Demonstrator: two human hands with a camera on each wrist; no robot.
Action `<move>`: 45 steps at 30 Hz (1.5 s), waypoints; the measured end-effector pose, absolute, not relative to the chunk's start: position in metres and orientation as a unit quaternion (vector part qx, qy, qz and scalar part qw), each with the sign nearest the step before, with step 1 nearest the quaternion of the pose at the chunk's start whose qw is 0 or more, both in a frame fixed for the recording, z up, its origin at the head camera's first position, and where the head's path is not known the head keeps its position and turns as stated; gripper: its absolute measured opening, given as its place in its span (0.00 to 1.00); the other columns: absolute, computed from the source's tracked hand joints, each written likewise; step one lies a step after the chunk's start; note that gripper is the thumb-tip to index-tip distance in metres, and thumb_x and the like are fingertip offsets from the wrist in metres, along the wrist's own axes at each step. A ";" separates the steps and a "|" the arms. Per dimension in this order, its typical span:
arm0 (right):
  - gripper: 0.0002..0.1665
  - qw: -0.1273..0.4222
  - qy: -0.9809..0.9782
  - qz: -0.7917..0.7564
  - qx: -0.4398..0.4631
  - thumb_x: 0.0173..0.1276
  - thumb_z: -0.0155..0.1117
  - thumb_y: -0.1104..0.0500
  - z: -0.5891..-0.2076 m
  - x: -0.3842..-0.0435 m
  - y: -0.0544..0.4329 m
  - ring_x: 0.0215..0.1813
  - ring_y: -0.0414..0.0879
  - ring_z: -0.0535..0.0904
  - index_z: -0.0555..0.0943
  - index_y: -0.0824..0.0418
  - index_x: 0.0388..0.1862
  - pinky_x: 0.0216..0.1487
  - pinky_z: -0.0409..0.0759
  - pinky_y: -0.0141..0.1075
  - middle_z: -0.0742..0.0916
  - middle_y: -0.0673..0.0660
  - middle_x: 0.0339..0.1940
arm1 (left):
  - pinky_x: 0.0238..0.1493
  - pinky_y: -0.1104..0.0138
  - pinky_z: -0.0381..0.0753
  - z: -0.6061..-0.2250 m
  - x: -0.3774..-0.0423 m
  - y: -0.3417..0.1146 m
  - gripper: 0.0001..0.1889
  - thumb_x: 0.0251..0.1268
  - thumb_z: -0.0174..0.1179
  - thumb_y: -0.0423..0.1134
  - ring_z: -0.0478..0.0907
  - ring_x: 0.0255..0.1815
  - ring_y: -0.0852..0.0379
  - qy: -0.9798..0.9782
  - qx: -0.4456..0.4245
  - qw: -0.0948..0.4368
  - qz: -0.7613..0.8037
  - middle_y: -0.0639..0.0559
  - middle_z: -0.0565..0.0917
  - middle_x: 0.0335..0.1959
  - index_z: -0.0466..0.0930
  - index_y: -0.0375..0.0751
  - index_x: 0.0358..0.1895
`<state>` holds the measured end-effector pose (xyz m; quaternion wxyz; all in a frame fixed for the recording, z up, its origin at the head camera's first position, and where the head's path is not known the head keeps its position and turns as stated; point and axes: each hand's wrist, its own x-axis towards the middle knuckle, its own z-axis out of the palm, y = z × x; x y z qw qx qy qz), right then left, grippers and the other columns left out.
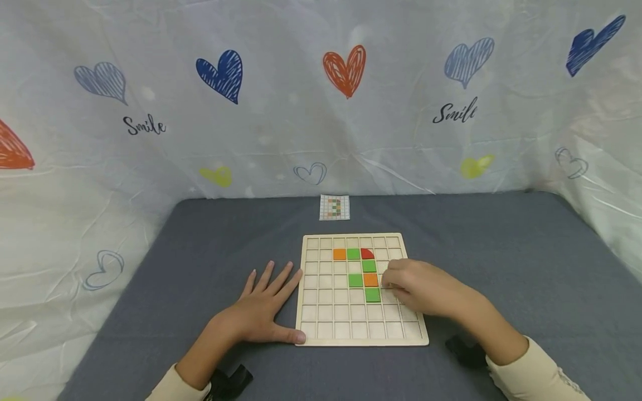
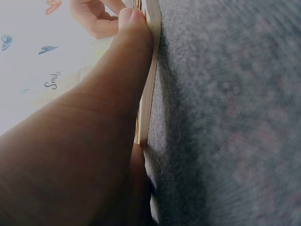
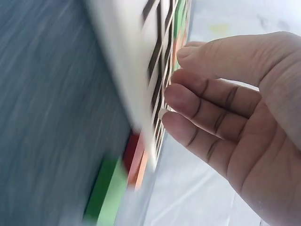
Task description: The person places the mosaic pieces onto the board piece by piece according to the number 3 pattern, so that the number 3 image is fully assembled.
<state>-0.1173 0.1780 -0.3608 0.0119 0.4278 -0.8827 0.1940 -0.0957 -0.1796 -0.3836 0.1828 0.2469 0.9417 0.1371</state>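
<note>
A pale wooden grid board [image 1: 341, 331] lies on the table with coloured tiles in some of its squares. Orange [image 1: 339, 254] and green [image 1: 353, 254] square tiles sit in the upper row beside a rounded red tile [image 1: 367, 254]. Below them are more green tiles [image 1: 372, 295] and another orange tile [image 1: 370, 279]. My left hand [image 1: 263, 314] lies with fingers spread at the board's left side, its thumb on the lower left corner. Over the board's right part hovers my right hand [image 1: 418, 284], fingers loosely bent beside the lower orange tile; no piece shows between them.
A small card [image 1: 334, 208] with a coloured grid pattern lies behind the board. In the right wrist view, a green block [image 3: 106, 190] and a red block [image 3: 133, 155] lie by the board's edge. A white curtain [image 1: 281, 128] with hearts hangs behind the grey-covered table [image 1: 241, 223].
</note>
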 end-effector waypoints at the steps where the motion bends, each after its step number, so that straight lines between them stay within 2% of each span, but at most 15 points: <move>1: 0.15 0.014 -0.888 0.192 0.418 0.63 0.66 0.72 -0.361 -0.117 0.185 0.32 0.35 0.70 0.82 0.51 0.32 0.33 0.74 0.32 0.78 0.42 0.31 | 0.71 0.36 0.28 -0.383 -0.096 -0.180 0.63 0.48 0.58 0.81 0.27 0.80 0.38 0.942 0.248 0.183 0.137 0.49 0.40 0.83 0.42 0.55 0.83; 7: 0.15 -0.004 -0.920 0.178 0.348 0.61 0.72 0.71 -0.364 -0.116 0.218 0.32 0.36 0.70 0.83 0.50 0.35 0.31 0.71 0.32 0.78 0.42 0.33 | 0.71 0.36 0.27 -0.384 -0.097 -0.181 0.63 0.48 0.58 0.81 0.26 0.80 0.38 0.943 0.244 0.184 0.135 0.49 0.39 0.83 0.40 0.54 0.83; 12: 0.14 -0.006 -0.929 0.170 0.328 0.58 0.76 0.68 -0.367 -0.117 0.226 0.33 0.36 0.71 0.84 0.51 0.36 0.32 0.73 0.34 0.79 0.42 0.34 | 0.71 0.36 0.27 -0.383 -0.097 -0.180 0.63 0.47 0.57 0.82 0.26 0.80 0.38 0.943 0.241 0.185 0.134 0.50 0.39 0.83 0.41 0.55 0.83; 24: 0.14 0.005 -0.928 0.168 0.332 0.60 0.73 0.68 -0.369 -0.113 0.224 0.30 0.36 0.69 0.80 0.51 0.34 0.30 0.70 0.32 0.78 0.42 0.32 | 0.71 0.36 0.27 -0.382 -0.096 -0.177 0.63 0.48 0.58 0.82 0.27 0.80 0.38 0.942 0.244 0.188 0.129 0.50 0.40 0.83 0.42 0.55 0.83; 31: 0.12 0.013 -0.932 0.176 0.317 0.60 0.72 0.68 -0.372 -0.113 0.223 0.29 0.35 0.69 0.82 0.52 0.35 0.30 0.70 0.32 0.79 0.42 0.31 | 0.71 0.36 0.27 -0.384 -0.096 -0.178 0.64 0.47 0.59 0.81 0.26 0.80 0.38 0.942 0.245 0.185 0.135 0.49 0.40 0.83 0.42 0.54 0.83; 35: 0.12 0.009 -0.938 0.163 0.306 0.59 0.70 0.68 -0.372 -0.112 0.221 0.26 0.35 0.66 0.78 0.52 0.31 0.28 0.66 0.32 0.74 0.41 0.25 | 0.71 0.37 0.26 -0.388 -0.096 -0.180 0.64 0.46 0.57 0.83 0.26 0.80 0.39 0.943 0.246 0.178 0.141 0.50 0.39 0.83 0.41 0.55 0.83; 39: 0.11 -0.006 -0.949 0.147 0.278 0.60 0.69 0.62 -0.370 -0.111 0.220 0.23 0.36 0.62 0.74 0.51 0.28 0.23 0.59 0.33 0.68 0.43 0.21 | 0.71 0.37 0.26 -0.390 -0.096 -0.181 0.64 0.46 0.57 0.83 0.27 0.80 0.39 0.942 0.249 0.169 0.147 0.49 0.40 0.83 0.41 0.56 0.83; 41: 0.14 -0.012 -0.957 0.137 0.256 0.62 0.70 0.58 -0.368 -0.110 0.223 0.21 0.37 0.61 0.72 0.51 0.26 0.22 0.58 0.34 0.67 0.44 0.20 | 0.71 0.37 0.26 -0.391 -0.096 -0.181 0.64 0.46 0.58 0.83 0.27 0.80 0.39 0.942 0.249 0.168 0.149 0.49 0.40 0.83 0.41 0.56 0.83; 44: 0.19 -0.029 -0.963 0.134 0.233 0.65 0.72 0.53 -0.364 -0.109 0.228 0.21 0.39 0.61 0.69 0.51 0.24 0.22 0.58 0.35 0.68 0.45 0.19 | 0.71 0.37 0.25 -0.390 -0.096 -0.181 0.64 0.46 0.57 0.83 0.26 0.80 0.40 0.942 0.249 0.172 0.145 0.50 0.39 0.83 0.40 0.56 0.83; 45: 0.18 -0.034 -0.962 0.134 0.234 0.64 0.73 0.52 -0.362 -0.109 0.230 0.22 0.39 0.62 0.71 0.51 0.26 0.23 0.60 0.35 0.70 0.45 0.21 | 0.71 0.38 0.25 -0.389 -0.096 -0.181 0.64 0.46 0.57 0.83 0.26 0.80 0.40 0.942 0.248 0.173 0.143 0.51 0.39 0.83 0.40 0.56 0.83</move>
